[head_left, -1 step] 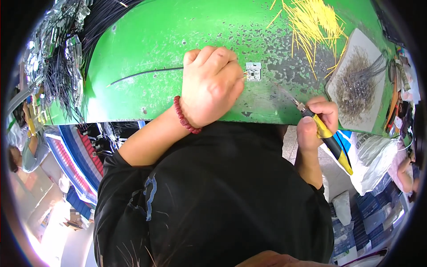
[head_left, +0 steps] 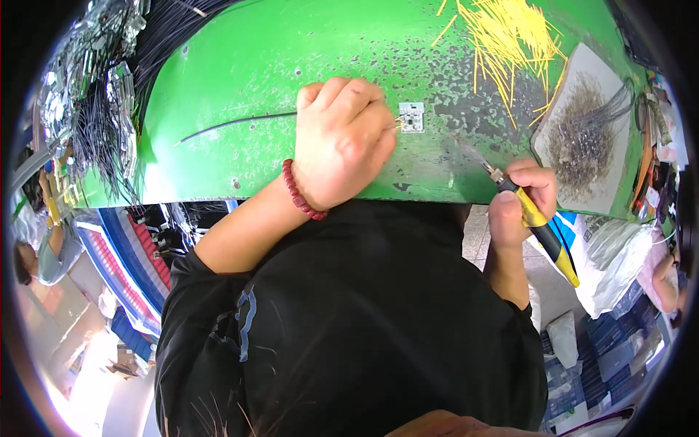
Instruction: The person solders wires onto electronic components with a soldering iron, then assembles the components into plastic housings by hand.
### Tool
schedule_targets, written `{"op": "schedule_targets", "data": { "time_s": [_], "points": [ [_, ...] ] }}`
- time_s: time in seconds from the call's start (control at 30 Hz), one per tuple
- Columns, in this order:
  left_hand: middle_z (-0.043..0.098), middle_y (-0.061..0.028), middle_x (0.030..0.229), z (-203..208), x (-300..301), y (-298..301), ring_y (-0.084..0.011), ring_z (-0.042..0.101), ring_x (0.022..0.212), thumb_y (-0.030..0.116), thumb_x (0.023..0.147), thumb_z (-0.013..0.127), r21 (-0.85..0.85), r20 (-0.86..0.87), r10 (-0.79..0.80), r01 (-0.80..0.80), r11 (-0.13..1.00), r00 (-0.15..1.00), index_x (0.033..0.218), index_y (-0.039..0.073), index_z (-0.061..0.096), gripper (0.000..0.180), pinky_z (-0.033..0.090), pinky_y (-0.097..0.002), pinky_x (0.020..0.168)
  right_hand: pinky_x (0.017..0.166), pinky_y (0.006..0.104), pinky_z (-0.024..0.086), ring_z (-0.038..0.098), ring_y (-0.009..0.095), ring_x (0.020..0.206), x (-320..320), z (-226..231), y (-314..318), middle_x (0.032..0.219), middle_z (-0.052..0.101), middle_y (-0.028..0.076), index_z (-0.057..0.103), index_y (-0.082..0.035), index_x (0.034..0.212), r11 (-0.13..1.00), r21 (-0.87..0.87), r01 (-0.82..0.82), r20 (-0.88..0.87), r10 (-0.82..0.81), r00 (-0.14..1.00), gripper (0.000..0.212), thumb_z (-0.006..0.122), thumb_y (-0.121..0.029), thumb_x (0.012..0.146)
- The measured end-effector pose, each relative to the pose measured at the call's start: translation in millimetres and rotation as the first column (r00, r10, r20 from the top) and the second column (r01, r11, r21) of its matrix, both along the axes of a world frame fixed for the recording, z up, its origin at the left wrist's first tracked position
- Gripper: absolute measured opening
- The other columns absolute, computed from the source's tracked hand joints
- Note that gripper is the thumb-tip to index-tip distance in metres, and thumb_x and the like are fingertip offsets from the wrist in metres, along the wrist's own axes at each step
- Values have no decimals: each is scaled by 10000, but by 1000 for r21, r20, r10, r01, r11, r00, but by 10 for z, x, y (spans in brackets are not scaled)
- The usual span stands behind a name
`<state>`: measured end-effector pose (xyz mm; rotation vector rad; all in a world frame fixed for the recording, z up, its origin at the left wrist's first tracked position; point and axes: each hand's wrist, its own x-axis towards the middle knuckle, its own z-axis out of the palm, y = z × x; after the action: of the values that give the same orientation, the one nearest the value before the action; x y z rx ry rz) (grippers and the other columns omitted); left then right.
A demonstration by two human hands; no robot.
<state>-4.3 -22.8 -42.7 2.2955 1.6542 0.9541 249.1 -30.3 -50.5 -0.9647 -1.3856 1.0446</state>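
My left hand (head_left: 344,142), a red bead bracelet at its wrist, is closed over the green bench top. From its left side a thin black cable (head_left: 240,120) runs out across the bench. On the other side, fine wires reach from beneath the fingers to a small square white circuit board (head_left: 412,117). The fingertips are hidden under the hand. My right hand (head_left: 520,200) grips a yellow and black soldering iron (head_left: 537,226) near the bench's front edge. The iron's tip points up and left, apart from the board.
A pile of thin yellow tubes (head_left: 513,36) lies at the back right. Beside it sits a grey pad (head_left: 611,84) covered in dark residue and hair-like wires. Bundles of black cables (head_left: 98,109) with clear plastic-like pieces fill the left end of the green bench (head_left: 211,80). Other people show at both rims.
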Motion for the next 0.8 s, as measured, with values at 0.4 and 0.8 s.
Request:
{"op": "schedule_targets", "data": {
  "time_s": [0.4, 0.8],
  "points": [
    [580, -66, 865, 121, 722, 823, -278, 584, 850, 90, 695, 727, 14, 28, -499, 499, 867, 866, 767, 70, 595, 151, 471, -392, 760, 663, 266, 356, 458, 147, 711, 686, 17, 170, 789, 532, 114, 499, 1, 914, 901, 216, 375, -38, -376, 926, 236, 636, -113, 758],
    [571, -53, 823, 96, 908, 1197, -245, 604, 865, 147, 777, 671, -79, -219, -668, 670, 739, 711, 784, 86, 591, 102, 448, -389, 767, 698, 268, 367, 473, 157, 734, 844, -5, 140, 812, 551, 126, 509, 6, 921, 873, 220, 435, -62, -432, 900, 239, 633, -111, 754]
  ]
}}
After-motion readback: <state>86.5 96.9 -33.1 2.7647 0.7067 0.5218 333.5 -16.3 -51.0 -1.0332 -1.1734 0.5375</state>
